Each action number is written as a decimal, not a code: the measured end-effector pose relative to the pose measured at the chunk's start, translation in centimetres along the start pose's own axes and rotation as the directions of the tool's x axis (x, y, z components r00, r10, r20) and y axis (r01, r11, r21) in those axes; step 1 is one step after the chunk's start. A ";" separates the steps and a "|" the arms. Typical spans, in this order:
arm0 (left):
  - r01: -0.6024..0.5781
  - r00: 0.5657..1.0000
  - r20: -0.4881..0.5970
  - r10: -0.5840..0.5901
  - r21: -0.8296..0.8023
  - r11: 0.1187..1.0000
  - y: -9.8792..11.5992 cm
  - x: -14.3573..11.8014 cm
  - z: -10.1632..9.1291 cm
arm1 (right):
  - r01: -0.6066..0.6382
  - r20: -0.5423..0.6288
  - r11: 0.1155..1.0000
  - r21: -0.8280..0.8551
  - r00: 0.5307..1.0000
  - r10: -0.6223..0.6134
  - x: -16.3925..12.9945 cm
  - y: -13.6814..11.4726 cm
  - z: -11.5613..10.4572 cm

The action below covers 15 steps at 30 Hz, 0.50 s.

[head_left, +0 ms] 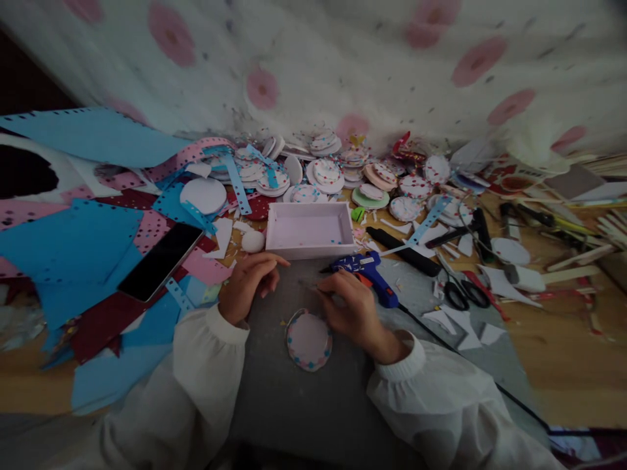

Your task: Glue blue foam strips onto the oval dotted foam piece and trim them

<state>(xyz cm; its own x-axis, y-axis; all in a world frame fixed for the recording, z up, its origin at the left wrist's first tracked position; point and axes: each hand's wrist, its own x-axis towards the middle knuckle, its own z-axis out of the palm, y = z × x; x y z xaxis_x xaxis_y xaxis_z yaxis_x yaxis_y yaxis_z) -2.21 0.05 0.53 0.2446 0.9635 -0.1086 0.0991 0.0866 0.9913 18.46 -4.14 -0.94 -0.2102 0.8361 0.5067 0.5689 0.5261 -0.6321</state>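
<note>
My left hand (pixel 251 282) hovers above the grey mat, index finger stretched out and the others loosely bent, with nothing visible in it. My right hand (pixel 350 308) has thumb and fingertips pinched together; whatever they hold is too small or blurred to name. Just below and left of those fingertips lies a round white disc (pixel 309 339) edged with pink and blue dots. Beyond both hands stands a shallow white open box (pixel 311 227) with a few tiny bits inside. A blue glue gun (pixel 365 271) rests on the mat near my right hand, nozzle pointing left.
Scissors (pixel 465 295), a black-handled tool (pixel 404 251) and white scraps (pixel 460 326) lie to the right. Many decorated discs (pixel 326 175) are piled behind the box. A phone (pixel 160 261) lies on coloured sheets (pixel 88 241) at left. The glue gun's cord (pixel 470 362) crosses the right side.
</note>
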 end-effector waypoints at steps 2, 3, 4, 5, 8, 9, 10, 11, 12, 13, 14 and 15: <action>-0.002 1.000 0.011 0.002 0.030 1.000 0.1 -0.1 0.1 | -0.001 -0.093 0.998 0.069 0.996 0.007 -0.1 -0.3 -0.3; -0.006 1.000 0.012 0.006 0.058 0.998 0.2 -0.1 0.2 | -0.004 -0.150 0.993 0.118 0.988 0.022 -0.2 -0.5 -0.5; -0.010 1.000 0.014 0.008 0.093 0.996 0.2 -0.2 0.3 | -0.007 -0.204 0.985 0.172 0.978 0.043 -0.3 -0.7 -0.8; -0.009 1.000 0.017 0.007 0.128 0.992 0.3 -0.3 0.4 | -0.012 -0.246 0.974 0.224 0.967 0.068 -0.5 -0.9 -1.0; 0.005 0.997 0.077 -0.020 0.188 0.982 0.5 -0.6 0.8 | -0.028 -0.290 0.947 0.319 0.949 0.126 -0.7 -1.5 -1.6; 0.009 0.994 0.106 -0.029 0.187 0.982 0.5 -0.7 0.9 | -0.029 -0.289 0.944 0.329 0.948 0.130 -0.8 -1.7 -1.7; 0.013 0.991 0.132 -0.038 0.185 0.983 0.5 -0.8 1.0 | -0.029 -0.284 0.943 0.331 0.950 0.129 -0.8 -1.8 -1.8; 0.017 0.987 0.152 -0.045 0.185 0.983 0.5 -0.9 1.1 | -0.027 -0.278 0.945 0.327 0.953 0.123 -0.8 -1.8 -1.8; 0.019 0.986 0.161 -0.049 0.183 0.983 0.5 -1.0 1.3 | -0.026 -0.269 0.947 0.320 0.956 0.117 -0.7 -1.9 -1.8; 0.021 0.985 0.162 -0.052 0.182 0.983 0.5 -1.0 1.4 | -0.026 -0.260 0.949 0.315 0.959 0.113 -0.7 -1.9 -1.8; 0.024 0.985 0.162 -0.054 0.181 0.983 0.4 -1.1 1.4 | -0.030 -0.250 0.949 0.313 0.962 0.113 -0.7 -1.9 -1.8; 0.023 0.987 0.155 -0.050 0.173 0.985 0.4 -1.1 1.5 | -0.034 -0.243 0.949 0.313 0.963 0.115 -0.6 -2.0 -1.8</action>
<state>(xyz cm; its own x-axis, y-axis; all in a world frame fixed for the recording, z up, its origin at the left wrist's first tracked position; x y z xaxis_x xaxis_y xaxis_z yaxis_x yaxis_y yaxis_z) -1.00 -1.31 0.89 0.3860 0.9070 -0.1685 0.2701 0.0635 0.9607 18.91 -5.98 1.02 0.0562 0.8281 0.5578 0.2986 0.5192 -0.8008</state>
